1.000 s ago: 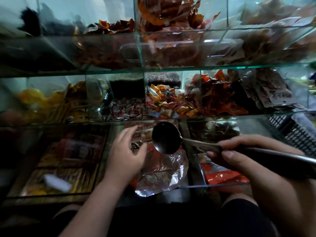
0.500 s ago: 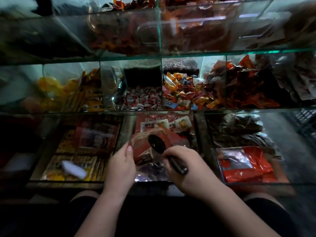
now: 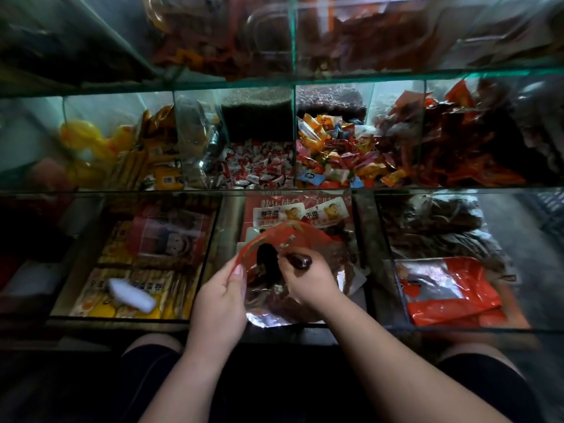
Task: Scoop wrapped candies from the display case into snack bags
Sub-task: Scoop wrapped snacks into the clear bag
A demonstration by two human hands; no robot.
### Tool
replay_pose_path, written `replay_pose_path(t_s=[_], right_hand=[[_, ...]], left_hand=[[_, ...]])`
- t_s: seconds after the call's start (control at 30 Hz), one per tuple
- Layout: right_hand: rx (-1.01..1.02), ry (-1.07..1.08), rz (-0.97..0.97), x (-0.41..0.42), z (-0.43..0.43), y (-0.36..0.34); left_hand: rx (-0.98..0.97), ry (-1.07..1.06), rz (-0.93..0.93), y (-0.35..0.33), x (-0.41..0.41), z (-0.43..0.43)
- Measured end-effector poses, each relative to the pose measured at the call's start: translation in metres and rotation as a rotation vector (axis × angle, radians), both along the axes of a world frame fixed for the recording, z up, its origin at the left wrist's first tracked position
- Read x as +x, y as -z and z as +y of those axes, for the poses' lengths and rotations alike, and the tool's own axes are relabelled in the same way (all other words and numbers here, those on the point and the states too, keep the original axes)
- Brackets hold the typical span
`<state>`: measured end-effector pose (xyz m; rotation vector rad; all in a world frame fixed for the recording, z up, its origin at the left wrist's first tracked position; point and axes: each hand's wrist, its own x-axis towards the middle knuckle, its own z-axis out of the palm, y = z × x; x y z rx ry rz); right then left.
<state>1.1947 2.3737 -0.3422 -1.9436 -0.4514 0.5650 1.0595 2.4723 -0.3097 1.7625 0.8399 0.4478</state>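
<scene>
A red, foil-lined snack bag (image 3: 293, 236) lies open in the middle compartment of the lowest glass shelf. My left hand (image 3: 219, 303) pinches the bag's left rim and holds its mouth open. My right hand (image 3: 308, 279) grips the dark handle of a metal ladle (image 3: 268, 261), whose bowl is down inside the bag's mouth. What lies in the ladle's bowl is too dark to tell. Red-and-white wrapped candies (image 3: 259, 166) and mixed colourful wrapped candies (image 3: 332, 154) fill two compartments on the shelf above.
The glass display case (image 3: 274, 190) has tiers split by glass dividers. Another red foil bag (image 3: 451, 294) lies in the lower right compartment, yellow snack packs (image 3: 134, 288) in the lower left. Red packets (image 3: 451, 141) fill the middle right. My knees are below the case's front edge.
My right hand swung the ladle from above the bag's right side down into its mouth. My left hand shifted its grip to the bag's rim and pulled it open wider.
</scene>
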Motion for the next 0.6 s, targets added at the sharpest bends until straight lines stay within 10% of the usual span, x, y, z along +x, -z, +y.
replay_pose_path(t_s=[0.4,0.6], right_hand=[[0.326,0.398,0.791,-0.013,0.006,-0.008],[0.525,0.478,0.807,0.006,-0.045,-0.042]], left_hand=[[0.025,0.018,-0.021,0.000,0.005,-0.013],[0.139,-0.098,-0.086,-0.006,0.008,-0.007]])
